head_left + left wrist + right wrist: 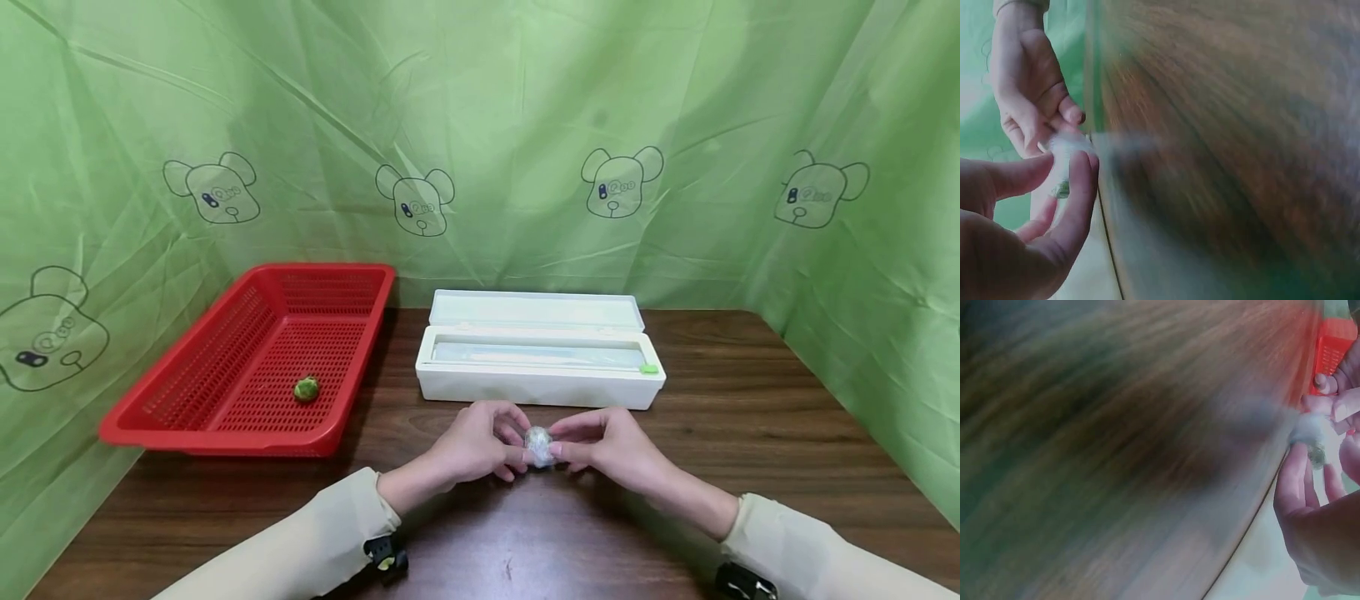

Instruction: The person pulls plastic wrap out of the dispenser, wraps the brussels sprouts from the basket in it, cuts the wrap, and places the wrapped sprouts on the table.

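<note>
A small Brussels sprout wrapped in clear cling film (538,447) is held between both hands, just in front of a white box. My left hand (483,443) pinches its left side with thumb and fingers. From the other side the right hand (618,450) grips it with thumb and fingertips. Green shows through the film (1060,187) in the left wrist view. In the right wrist view the fingers of both hands meet around the bundle (1316,453), covering much of it.
The white cling film box (540,387) stands behind the hands, its lid (536,311) raised and a green slider (648,368) at its right end. At the left, a red basket (367,350) holds one unwrapped Brussels sprout (306,389). Green cloth (517,100) surrounds the wooden table (750,400).
</note>
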### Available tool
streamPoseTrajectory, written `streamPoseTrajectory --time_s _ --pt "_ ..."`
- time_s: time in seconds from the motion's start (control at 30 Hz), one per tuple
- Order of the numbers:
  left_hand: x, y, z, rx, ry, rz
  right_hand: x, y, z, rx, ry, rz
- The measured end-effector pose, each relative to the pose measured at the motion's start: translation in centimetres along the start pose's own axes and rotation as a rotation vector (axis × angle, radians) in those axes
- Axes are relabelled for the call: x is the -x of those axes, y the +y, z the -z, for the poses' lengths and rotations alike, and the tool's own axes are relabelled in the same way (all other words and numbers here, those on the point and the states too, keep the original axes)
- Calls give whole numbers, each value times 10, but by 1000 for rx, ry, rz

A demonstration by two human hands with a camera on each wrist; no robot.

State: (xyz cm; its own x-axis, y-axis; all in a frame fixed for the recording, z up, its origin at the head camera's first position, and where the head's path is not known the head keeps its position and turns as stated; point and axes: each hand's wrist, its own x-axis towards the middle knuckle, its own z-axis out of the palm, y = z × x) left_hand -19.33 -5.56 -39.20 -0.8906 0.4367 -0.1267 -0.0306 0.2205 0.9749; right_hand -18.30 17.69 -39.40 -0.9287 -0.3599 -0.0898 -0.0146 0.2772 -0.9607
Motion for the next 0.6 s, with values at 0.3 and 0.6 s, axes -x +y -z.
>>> streamPoseTrajectory --time_s 0.3,0.6 --pt "2 -2 -2 -244 86 -93 -2 0 -3 137 36 64" --pt "0 -6 -6 -362 57 -133 -6 6 -5 354 -2 198"
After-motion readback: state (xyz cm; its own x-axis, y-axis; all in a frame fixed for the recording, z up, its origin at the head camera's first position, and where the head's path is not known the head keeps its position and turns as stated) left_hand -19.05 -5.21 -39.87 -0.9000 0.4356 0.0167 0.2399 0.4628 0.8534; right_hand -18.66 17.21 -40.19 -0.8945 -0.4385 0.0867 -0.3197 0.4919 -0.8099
